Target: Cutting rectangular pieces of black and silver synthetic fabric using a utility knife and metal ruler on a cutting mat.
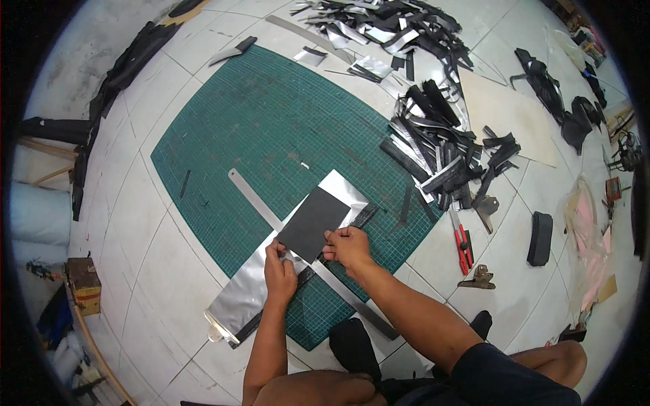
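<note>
A flat black rectangular sheet (314, 223) lies over a strip of silver foil-like material (242, 289), which has a black edge along its lower right side. My left hand (279, 274) is closed at the sheet's lower left corner. At its lower right edge, the fingers of my right hand (349, 249) pinch it. A long steel ruler (254, 200) runs crosswise at the silver strip, showing on both sides of it; its middle is hidden. A metal clip (220, 330) grips the strip's near left end.
Under the work lies a green cutting mat (271, 115) on white floor tiles. Black and silver offcuts (440, 149) heap up at right and far side. A red utility knife (463, 243), a loose bulldog clip (479, 277) and a black block-shaped object (539, 239) lie at right.
</note>
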`<state>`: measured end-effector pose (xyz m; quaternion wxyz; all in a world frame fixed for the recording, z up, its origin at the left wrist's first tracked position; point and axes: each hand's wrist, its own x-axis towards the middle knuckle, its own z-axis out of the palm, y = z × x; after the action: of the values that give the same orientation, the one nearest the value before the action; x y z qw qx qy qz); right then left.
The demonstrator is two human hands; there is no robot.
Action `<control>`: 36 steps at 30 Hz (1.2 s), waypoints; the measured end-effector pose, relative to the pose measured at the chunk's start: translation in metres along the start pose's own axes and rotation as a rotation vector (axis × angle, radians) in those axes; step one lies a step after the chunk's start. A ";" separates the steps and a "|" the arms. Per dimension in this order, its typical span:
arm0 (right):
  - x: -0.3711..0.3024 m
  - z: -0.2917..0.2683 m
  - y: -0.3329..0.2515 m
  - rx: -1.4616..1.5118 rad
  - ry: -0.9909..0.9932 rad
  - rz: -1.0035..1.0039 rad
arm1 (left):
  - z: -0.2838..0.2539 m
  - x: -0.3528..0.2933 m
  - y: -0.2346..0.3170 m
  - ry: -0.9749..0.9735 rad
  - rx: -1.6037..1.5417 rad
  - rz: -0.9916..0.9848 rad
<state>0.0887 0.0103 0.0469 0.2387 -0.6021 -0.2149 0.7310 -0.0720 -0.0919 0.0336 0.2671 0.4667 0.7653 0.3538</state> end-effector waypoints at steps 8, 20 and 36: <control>0.005 0.005 0.000 0.098 0.090 -0.023 | 0.001 0.007 0.032 -0.058 0.334 0.143; -0.006 -0.057 -0.043 -0.713 0.151 -0.458 | 0.007 0.012 0.043 -0.125 0.533 0.105; 0.048 -0.064 -0.053 -0.972 0.302 -0.957 | 0.023 0.019 0.057 -0.159 0.626 0.051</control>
<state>0.1485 0.0839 0.0297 0.2652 -0.5749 -0.7237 0.2747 -0.0328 -0.0499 0.0634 0.1604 0.5715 0.8017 0.0703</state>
